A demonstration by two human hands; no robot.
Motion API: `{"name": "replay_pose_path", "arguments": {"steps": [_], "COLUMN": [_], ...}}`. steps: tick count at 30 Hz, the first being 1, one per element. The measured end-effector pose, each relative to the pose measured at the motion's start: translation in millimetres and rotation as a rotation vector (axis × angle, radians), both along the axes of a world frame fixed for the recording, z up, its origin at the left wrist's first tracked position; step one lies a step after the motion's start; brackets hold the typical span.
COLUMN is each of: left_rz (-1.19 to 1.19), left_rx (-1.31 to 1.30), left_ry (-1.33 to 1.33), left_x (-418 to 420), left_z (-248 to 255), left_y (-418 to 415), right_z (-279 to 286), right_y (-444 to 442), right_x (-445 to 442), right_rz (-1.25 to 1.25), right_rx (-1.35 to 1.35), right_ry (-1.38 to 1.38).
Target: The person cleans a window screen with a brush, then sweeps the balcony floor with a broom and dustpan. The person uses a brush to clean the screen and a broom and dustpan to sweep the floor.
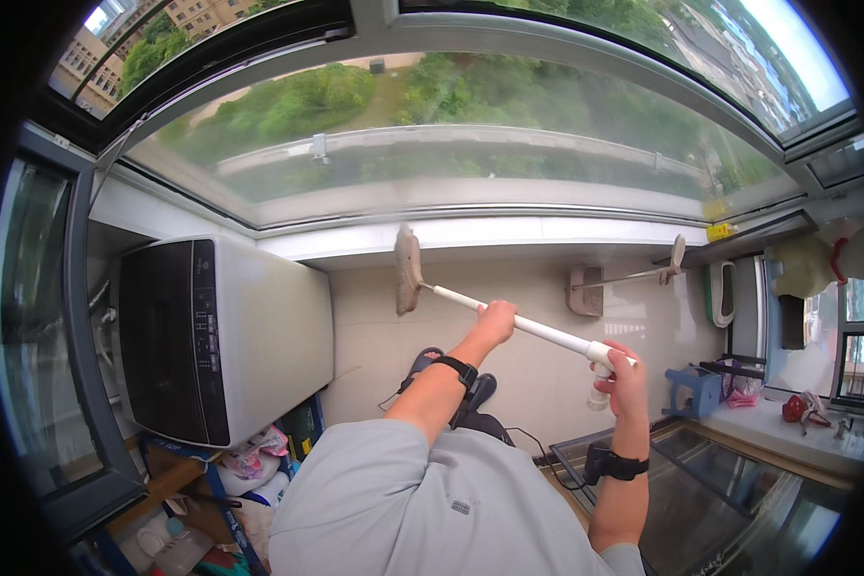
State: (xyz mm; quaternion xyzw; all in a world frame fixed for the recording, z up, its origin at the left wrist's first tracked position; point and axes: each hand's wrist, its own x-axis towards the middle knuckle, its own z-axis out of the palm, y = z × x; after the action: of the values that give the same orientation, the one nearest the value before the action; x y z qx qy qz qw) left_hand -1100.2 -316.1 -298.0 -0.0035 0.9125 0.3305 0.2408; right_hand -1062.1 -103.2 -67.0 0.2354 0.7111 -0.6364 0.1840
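Note:
A spray-type window cleaner with a white pole [551,332] slants across in front of me. My left hand [499,322] is closed around the pole near its middle. At the lower right end, my right hand [625,378] grips the handle, beside a clear small bottle [597,394] that hangs beneath it. The beige, fuzzy-edged cleaning head [407,271] is at the far end, turned upright in front of the white window ledge [468,236]. Whether it touches the ledge I cannot tell. Beyond the ledge stands a large, hazy window pane [489,165].
A top-loading washing machine [273,338] stands on my left, above a shelf with bags and bottles [252,475]. To the right are a long-handled dustpan [585,291], a blue plastic stool [693,392] and a yellow box [720,231] on the ledge. A glazed door frame [662,489] is behind my right arm.

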Motion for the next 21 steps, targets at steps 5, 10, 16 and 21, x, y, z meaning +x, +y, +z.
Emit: {"name": "replay_pose_path", "arguments": {"steps": [5,10,16,21], "left_rz": [0.070,0.106,0.175,0.127], "left_rx": [0.064,0.047,0.131,0.132], "left_ry": [0.142,0.251,0.111,0.184], "left_x": [6.1,-18.4,-1.8,4.7], "left_z": [32.7,45.3,18.1,65.7], "left_y": [3.9,-20.2,-61.7,-54.6], "right_z": [47.9,49.5,42.4,65.0], "right_y": [1.6,-25.4,-73.2,-49.0], "right_x": [-1.9,-5.0,-27.7,-21.2], "right_rz": [0.108,0.087,0.229,0.265], "right_rx": [0.072,0.079,0.120,0.133], "right_ry": [0.108,0.168,0.111,0.183]}}
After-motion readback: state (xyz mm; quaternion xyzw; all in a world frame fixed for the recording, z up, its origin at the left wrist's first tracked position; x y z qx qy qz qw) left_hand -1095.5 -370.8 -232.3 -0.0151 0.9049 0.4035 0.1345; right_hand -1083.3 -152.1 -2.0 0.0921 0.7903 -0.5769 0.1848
